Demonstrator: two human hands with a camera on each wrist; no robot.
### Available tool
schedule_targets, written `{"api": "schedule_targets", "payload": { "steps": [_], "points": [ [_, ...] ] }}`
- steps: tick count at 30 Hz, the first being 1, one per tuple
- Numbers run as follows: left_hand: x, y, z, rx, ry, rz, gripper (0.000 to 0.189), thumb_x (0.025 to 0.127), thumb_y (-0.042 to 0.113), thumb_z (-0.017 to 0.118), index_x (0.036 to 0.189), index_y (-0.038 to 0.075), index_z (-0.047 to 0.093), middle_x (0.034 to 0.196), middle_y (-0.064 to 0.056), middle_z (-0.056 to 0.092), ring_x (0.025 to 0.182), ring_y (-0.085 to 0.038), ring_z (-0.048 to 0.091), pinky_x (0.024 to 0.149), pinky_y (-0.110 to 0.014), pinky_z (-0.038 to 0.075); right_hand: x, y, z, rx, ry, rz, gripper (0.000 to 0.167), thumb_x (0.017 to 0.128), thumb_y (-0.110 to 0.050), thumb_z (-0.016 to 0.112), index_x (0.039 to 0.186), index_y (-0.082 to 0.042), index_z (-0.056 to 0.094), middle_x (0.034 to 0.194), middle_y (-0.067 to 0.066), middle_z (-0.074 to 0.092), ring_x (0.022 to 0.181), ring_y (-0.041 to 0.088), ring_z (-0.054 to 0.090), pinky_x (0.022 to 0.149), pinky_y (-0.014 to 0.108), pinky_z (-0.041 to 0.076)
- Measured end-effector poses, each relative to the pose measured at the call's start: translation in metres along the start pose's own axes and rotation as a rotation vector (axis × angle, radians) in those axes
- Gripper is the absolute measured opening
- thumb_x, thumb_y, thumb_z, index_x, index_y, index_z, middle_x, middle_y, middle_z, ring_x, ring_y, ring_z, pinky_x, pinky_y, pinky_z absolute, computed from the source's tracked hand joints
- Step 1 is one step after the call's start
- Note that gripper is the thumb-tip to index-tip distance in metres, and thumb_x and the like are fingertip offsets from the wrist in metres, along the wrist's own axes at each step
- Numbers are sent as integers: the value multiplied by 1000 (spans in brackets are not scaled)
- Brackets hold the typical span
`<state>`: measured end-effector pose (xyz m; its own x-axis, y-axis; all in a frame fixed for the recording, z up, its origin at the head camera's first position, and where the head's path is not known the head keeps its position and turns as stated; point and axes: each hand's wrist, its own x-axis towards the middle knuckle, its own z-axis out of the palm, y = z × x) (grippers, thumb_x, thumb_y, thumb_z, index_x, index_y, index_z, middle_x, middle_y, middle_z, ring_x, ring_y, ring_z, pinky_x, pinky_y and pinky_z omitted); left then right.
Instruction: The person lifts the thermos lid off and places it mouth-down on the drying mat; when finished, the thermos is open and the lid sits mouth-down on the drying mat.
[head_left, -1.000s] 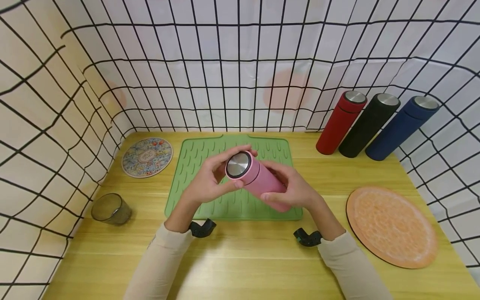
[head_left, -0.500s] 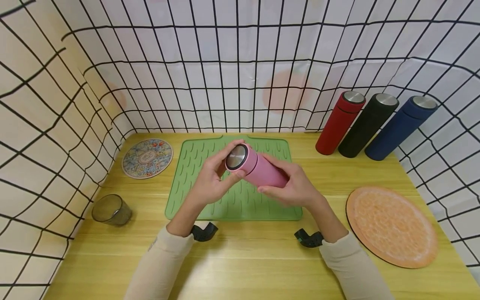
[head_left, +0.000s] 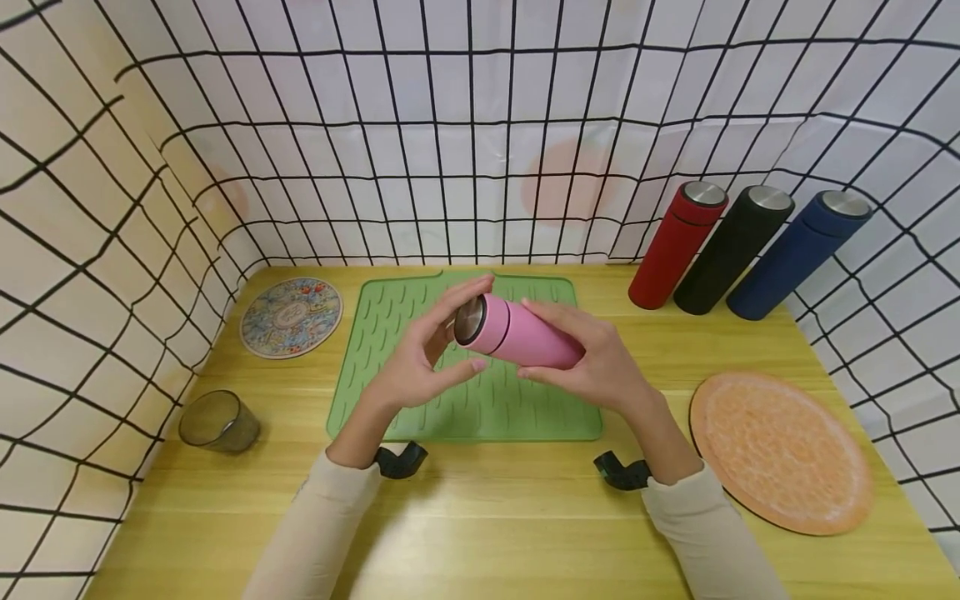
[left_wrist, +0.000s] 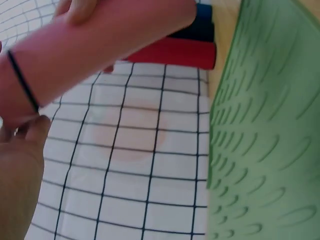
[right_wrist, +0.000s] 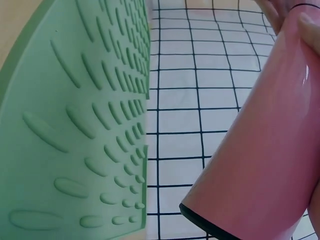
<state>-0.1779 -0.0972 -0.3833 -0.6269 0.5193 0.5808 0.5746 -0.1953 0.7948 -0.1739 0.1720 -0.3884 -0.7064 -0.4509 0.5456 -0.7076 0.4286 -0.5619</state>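
A pink thermos flask (head_left: 536, 337) with a steel-topped cap (head_left: 471, 320) is tilted well over above the green ridged mat (head_left: 480, 408), its cap end to the left. My right hand (head_left: 603, 362) grips the flask's body, thumb on the near side. Around the cap my left hand (head_left: 416, 358) is spread, with the fingers behind it and the thumb standing off in front. In the left wrist view the fingers (left_wrist: 36, 131) of that hand lie at the cap's edge, below the dark seam. The flask's dark base rim (right_wrist: 207, 222) shows in the right wrist view.
Red (head_left: 678, 246), black (head_left: 733, 250) and blue (head_left: 798, 254) flasks stand upright at the back right. An orange round mat (head_left: 780, 454) lies at the right. On the left are a patterned round mat (head_left: 291, 317) and a brown-tinted glass (head_left: 220, 421). Grid-patterned cloth walls surround the table.
The flask has tipped closer to horizontal, and its base has risen. My left thumb has come away from the cap, and that hand has loosened. My right hand keeps its grip.
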Motion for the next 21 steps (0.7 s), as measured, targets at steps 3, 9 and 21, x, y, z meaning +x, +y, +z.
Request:
{"api": "schedule_targets", "payload": {
  "steps": [3, 9, 21],
  "points": [
    [-2, 3, -5, -30, -20, -7, 78, 88, -15, 68, 158, 0, 37, 164, -15, 36, 149, -33, 38, 115, -43, 47, -1, 0, -1, 26, -18, 4, 86, 69, -21, 98, 146, -20, 60, 138, 3, 67, 119, 20, 64, 89, 38, 60],
    [-3, 5, -6, -30, 15, -57, 75, 86, -14, 74, 154, 2, 45, 158, -16, 44, 143, -31, 45, 113, -44, 49, -2, -2, -3, 23, -26, -15, 84, 69, -19, 98, 144, -19, 61, 134, 3, 69, 114, 20, 66, 85, 37, 60],
    [-3, -2, -5, 181, 193, -189, 68, 85, 29, 86, 144, 14, 55, 132, -3, 65, 123, -20, 61, 97, -35, 58, -1, -5, 3, -109, 8, -13, 79, 72, -27, 96, 143, -20, 63, 134, 6, 69, 117, 26, 67, 85, 45, 62]
  ]
}}
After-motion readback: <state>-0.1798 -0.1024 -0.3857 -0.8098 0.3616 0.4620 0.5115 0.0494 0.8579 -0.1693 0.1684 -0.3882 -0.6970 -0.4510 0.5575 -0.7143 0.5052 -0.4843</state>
